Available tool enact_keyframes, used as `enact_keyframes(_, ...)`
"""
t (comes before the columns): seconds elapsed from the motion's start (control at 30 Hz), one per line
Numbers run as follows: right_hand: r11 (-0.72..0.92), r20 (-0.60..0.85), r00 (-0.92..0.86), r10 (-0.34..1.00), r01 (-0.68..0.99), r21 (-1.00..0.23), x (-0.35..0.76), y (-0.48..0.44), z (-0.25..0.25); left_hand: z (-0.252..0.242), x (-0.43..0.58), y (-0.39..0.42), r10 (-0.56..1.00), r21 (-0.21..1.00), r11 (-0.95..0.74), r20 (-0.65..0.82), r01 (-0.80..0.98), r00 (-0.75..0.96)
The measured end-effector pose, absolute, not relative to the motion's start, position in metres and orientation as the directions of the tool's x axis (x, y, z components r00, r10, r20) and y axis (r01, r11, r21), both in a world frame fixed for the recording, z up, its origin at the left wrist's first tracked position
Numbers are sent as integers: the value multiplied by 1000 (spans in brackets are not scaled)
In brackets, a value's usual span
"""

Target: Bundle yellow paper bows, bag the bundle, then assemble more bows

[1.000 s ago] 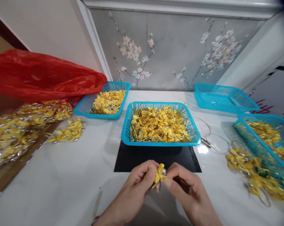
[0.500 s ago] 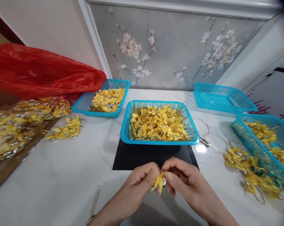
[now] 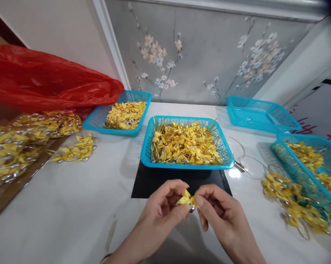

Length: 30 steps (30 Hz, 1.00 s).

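Observation:
A small yellow ribbon flower (image 3: pixel 185 198) with a shiny silver bell is held between my two hands, just in front of the middle basket. My left hand (image 3: pixel 168 209) grips the flower's left side between thumb and fingers. With thumb and forefinger, my right hand (image 3: pixel 219 211) pinches its right edge beside the bell. Behind them, a blue plastic basket (image 3: pixel 187 166) full of similar yellow ribbon flowers (image 3: pixel 186 143) rests over a black mat (image 3: pixel 147 183).
At the left are a red plastic bag (image 3: pixel 52 80), bagged flowers (image 3: pixel 14 154) and another blue basket (image 3: pixel 110 131). On the right stand an empty blue basket (image 3: pixel 261 115), a part-filled one (image 3: pixel 292 172), a flower string (image 3: pixel 292 201) and a thin metal tool (image 3: pixel 240 166) with cord.
The ribbon flower has turned so its petals point up and left instead of down. My left fingers have opened out around it, and my right hand has shifted slightly right.

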State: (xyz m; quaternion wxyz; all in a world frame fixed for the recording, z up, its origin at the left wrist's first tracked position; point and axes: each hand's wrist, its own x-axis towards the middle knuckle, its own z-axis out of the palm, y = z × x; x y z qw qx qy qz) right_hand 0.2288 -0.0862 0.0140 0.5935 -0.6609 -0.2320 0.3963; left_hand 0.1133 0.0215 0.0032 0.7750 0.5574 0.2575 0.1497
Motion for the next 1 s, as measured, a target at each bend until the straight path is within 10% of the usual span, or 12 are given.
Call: enact_keyframes(1.0, -125, -124, 611, 782, -42, -991, 224, -91, 5, 5, 112, 22, 606, 930, 367, -239, 0, 758)
